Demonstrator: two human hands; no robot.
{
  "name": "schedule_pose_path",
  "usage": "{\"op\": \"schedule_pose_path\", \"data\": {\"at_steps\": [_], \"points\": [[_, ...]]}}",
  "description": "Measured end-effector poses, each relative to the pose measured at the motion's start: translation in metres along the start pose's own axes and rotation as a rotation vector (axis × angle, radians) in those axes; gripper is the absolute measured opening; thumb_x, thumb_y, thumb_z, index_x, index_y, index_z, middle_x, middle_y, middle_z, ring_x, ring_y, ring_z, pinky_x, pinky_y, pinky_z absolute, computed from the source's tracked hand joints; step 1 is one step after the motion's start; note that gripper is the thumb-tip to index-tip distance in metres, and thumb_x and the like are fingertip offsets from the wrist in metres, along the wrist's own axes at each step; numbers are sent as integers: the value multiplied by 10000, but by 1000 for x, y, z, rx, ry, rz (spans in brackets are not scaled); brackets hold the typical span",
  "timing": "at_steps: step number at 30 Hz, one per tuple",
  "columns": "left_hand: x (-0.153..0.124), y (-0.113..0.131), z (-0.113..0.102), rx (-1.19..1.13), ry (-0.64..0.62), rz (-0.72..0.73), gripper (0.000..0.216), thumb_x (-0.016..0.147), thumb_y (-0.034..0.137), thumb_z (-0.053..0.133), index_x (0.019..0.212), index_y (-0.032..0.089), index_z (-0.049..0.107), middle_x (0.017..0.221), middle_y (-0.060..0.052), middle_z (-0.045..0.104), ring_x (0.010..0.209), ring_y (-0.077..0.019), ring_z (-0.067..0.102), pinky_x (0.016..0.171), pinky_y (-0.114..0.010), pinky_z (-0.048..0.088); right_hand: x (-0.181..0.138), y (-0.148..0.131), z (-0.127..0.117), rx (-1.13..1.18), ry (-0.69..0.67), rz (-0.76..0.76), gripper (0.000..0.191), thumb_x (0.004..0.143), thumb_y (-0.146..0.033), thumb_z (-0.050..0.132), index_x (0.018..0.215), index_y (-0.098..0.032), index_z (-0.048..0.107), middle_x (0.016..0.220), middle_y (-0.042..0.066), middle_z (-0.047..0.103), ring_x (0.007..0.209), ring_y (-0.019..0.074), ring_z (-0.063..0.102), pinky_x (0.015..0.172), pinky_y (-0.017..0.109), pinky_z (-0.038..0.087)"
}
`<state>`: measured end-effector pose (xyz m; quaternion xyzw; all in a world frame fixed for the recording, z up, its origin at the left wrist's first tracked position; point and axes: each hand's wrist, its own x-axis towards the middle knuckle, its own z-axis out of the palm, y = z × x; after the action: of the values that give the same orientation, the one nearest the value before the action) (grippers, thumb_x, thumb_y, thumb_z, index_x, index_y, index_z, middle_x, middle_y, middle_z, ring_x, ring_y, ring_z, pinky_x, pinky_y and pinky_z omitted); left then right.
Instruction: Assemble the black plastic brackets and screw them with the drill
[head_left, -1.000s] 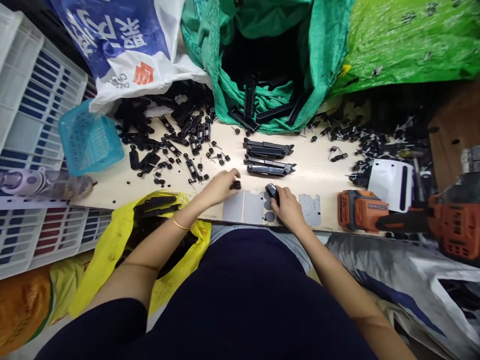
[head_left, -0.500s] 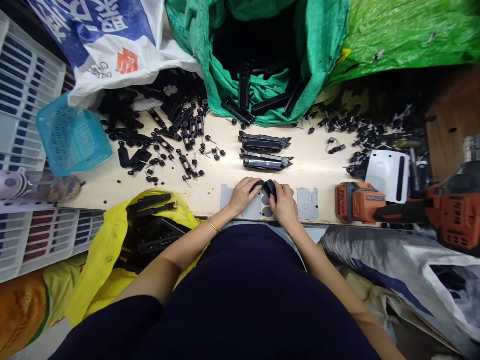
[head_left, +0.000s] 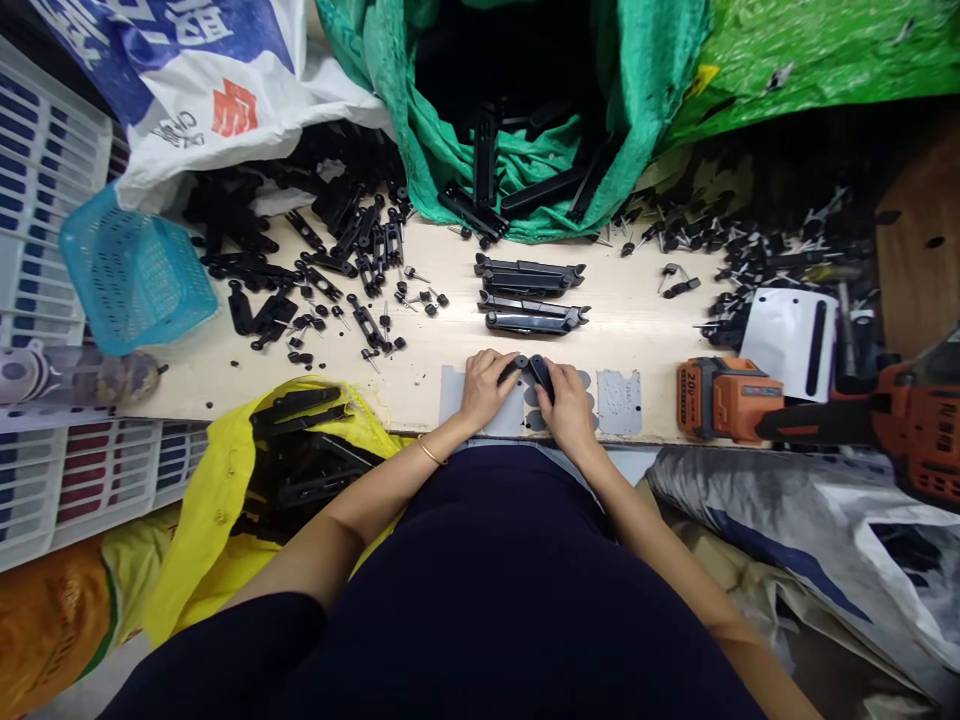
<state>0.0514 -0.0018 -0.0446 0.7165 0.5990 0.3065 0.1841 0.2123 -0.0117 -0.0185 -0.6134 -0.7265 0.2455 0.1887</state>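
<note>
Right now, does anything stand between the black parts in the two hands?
Nothing visible does: the left hand holds a black part, the right hand holds a second black part, their far ends close together. Both are partly covered.

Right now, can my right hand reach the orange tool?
Probably yes: your right hand holds a black part, but only bench and flat gray patches separate it from the orange tool.
</note>
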Motion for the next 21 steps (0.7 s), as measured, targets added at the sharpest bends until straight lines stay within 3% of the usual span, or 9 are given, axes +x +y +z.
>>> {"op": "schedule_pose_path", "data": {"at_steps": [4,11,17,21], "points": [[-2,2,7,-7,42,-14,248,902,286,534,1094,172,641,793,-25,545,805,-165,506,762,-306,408,-1,1,4,3,31,-65,463,842,-210,463,1302,-160,483,1130,140,563,1040,274,513,901,446,481],[-2,6,11,22,103,17,244,910,270,515,1083,151,638,773,-35,522,775,-171,471,731,-301,428,0,-5,6,-3,55,-40,459,836,-182,443,1291,-146,490,1117,149,555,1045,277,497,906,454,470],[-4,13,12,79,102,-22,242,923,256,479,1084,148,623,789,-45,514,790,-180,467,739,-307,432,1,-7,8,36,92,-6,437,835,-199,458,1266,-168,518,1074,129,569,1017,267,511,911,451,463],[-10,17,9,51,23,28,249,927,272,474,1105,168,613,790,-33,512,785,-172,468,736,-293,437,2,-4,7,86,103,36,422,841,-236,483,1258,-207,533,1055,106,584,988,256,530,900,450,462]]}}
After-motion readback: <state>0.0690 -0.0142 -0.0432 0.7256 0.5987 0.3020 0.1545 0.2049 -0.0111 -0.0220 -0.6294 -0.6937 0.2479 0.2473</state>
